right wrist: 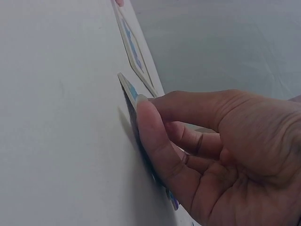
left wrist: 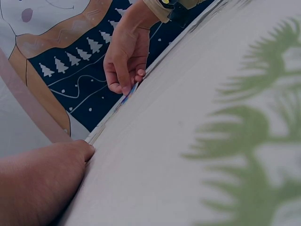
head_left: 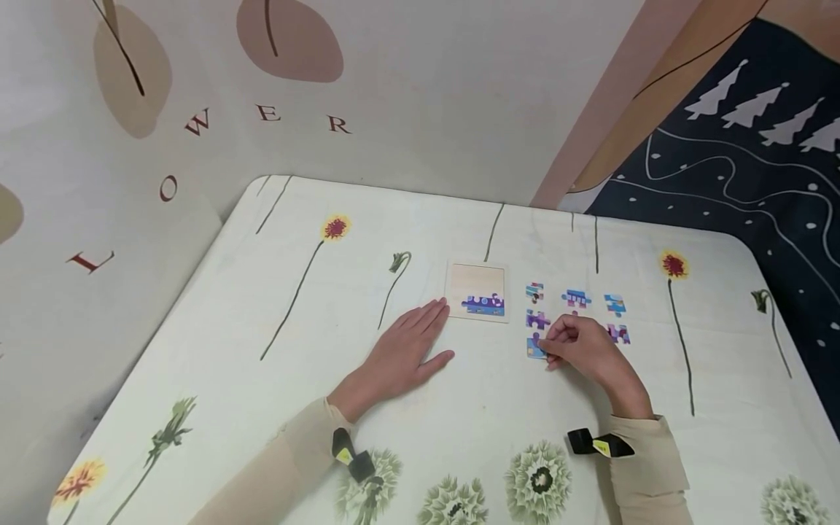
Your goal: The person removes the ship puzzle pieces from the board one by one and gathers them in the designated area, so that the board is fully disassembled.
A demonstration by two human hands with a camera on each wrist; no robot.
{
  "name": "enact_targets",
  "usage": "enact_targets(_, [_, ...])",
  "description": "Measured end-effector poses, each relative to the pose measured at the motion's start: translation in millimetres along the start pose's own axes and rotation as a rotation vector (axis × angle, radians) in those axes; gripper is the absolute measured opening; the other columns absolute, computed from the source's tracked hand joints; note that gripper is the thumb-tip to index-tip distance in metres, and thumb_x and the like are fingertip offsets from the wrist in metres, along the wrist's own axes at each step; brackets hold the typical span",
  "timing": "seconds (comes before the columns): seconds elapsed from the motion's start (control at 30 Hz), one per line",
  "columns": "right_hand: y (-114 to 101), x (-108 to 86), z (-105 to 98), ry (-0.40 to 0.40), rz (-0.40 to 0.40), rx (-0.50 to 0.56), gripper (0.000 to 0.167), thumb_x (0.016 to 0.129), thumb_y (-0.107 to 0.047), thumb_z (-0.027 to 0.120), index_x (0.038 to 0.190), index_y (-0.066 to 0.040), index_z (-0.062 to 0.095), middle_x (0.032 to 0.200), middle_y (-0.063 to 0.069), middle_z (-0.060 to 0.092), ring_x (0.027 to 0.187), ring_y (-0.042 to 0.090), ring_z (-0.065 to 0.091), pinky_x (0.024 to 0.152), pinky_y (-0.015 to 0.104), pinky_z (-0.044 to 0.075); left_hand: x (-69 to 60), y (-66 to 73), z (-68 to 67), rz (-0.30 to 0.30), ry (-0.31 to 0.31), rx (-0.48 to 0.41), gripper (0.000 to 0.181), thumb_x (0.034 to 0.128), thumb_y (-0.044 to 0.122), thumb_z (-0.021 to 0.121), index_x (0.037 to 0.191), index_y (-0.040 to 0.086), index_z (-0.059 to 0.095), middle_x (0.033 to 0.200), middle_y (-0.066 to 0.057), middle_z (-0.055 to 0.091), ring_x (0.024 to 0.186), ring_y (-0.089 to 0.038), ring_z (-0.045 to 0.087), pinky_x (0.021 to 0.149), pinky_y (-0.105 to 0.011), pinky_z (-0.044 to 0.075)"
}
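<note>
My right hand (head_left: 586,350) pinches a blue puzzle piece (head_left: 534,348) with an orange patch between thumb and fingers. In the right wrist view this piece (right wrist: 130,90) is tilted, with a shadow on the cloth beneath it. Flat on the table, my left hand (head_left: 402,351) has its fingers straight, the tips at the left edge of a square wooden puzzle tray (head_left: 474,277). Joined purple-blue pieces (head_left: 484,305) lie along the tray's lower right part. The left wrist view shows the right hand (left wrist: 127,59) holding the piece's edge; only part of the left hand (left wrist: 42,176) appears there.
Loose puzzle pieces lie right of the tray: a purple one (head_left: 537,319), a multicoloured one (head_left: 534,292), a blue-purple one (head_left: 577,297), a blue one (head_left: 615,304) and a purple-pink one (head_left: 619,334). A flower-print cloth (head_left: 315,292) covers the table, with walls behind.
</note>
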State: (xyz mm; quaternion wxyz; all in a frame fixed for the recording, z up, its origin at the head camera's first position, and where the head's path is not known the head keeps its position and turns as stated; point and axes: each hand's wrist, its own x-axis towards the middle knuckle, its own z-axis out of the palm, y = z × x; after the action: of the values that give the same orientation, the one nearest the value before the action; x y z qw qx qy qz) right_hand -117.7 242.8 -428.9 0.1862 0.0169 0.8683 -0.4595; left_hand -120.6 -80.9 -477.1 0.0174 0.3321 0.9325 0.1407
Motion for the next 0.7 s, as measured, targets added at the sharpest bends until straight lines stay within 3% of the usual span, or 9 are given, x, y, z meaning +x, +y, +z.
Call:
enact_targets(0.4, [-0.9,-2.3,-2.2,-0.004,-0.017,0.009,0.012,0.096,-0.006,0.072,0.096,0.003,0.065,0.082,0.009,0.068,0.068,0.022,0.072,0.075,0.024,0.058,0.3,2.4,-2.6,-0.003,0.001,-0.017,0.075,0.1088,0.050,0.043,0.162,0.000,0.026,0.170,-0.011,0.023,0.158,-0.023,0.017,0.128,-0.038,0.016])
enact_targets(0.7, [-6.6,-3.7,0.3,0.009,-0.038,-0.073,0.012,0.098,-0.009,0.071,0.092,-0.001,0.064,0.078,0.008,0.067,0.065,0.022,0.071,0.074,0.033,0.057,0.3,1.1,-1.7,-0.004,-0.001,-0.008,0.075,0.1090,0.050,0.042,0.162,0.000,0.026,0.170,-0.011,0.024,0.158,-0.023,0.017,0.128,-0.038,0.016])
